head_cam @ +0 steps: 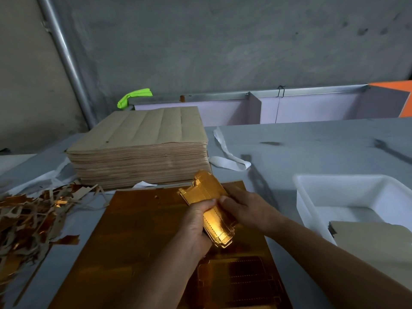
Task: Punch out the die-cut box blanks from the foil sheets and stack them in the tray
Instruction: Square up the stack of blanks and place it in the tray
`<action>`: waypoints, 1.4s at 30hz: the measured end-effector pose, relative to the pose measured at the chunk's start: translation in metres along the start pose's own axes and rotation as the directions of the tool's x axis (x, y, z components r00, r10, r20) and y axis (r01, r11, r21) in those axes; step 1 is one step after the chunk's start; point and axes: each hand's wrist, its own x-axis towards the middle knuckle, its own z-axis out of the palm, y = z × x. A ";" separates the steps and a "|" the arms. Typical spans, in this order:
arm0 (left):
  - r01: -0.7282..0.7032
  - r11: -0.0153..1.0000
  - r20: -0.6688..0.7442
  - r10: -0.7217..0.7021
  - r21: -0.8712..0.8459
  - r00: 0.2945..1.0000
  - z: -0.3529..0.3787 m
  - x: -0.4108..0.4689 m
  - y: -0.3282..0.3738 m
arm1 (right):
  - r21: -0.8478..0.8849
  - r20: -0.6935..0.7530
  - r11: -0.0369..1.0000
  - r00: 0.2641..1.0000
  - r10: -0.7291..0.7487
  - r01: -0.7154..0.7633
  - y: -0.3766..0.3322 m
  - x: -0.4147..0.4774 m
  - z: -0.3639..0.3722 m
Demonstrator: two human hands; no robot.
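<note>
Both hands hold a small bundle of gold box blanks (209, 197) above the gold foil sheet (133, 237) lying in front of me. My left hand (196, 226) grips the bundle from the left and below, thumb across its top. My right hand (243, 208) pinches its right edge. Further die-cut outlines show in the sheet near its front edge. The white tray (312, 197) stands to the right, with a stack of blanks (374, 241) lying brown side up in its near corner.
A tall stack of sheets (142, 143), brown side up, sits behind the foil sheet. A heap of gold and brown offcut strips (29, 219) covers the table's left. White paper strips (225, 152) lie beside the stack. A grey wall rises behind.
</note>
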 end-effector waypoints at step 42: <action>-0.079 0.900 0.017 0.080 0.428 0.997 -0.012 0.013 -0.011 | 0.275 0.097 0.896 0.938 0.334 -0.348 0.004 0.006 -0.009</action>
